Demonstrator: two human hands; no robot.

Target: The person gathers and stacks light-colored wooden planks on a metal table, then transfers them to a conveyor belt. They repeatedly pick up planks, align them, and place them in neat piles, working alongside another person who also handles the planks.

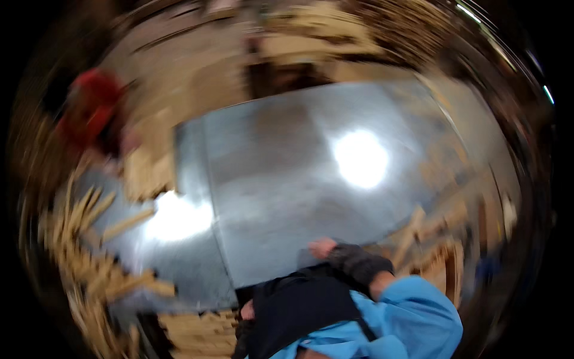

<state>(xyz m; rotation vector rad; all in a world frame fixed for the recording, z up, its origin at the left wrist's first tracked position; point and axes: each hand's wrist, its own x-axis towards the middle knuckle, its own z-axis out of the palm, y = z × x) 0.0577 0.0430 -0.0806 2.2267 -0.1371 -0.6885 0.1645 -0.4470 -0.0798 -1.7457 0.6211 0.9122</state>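
My right hand is at the near edge of a shiny grey metal tabletop, with a dark cover on the forearm below a light blue sleeve. Blur smears its fingers, and nothing can be made out in them. Only a small part of my left hand shows, low beside my dark apron. Its fingers are hidden. Below it, under the table's near edge, lies a stack of wooden strips.
Loose wooden sticks are heaped at the table's left end. Behind them is a bundle of pale strips, near a person in red. More wood pieces lie at the right, and stacked wood stands beyond the far edge.
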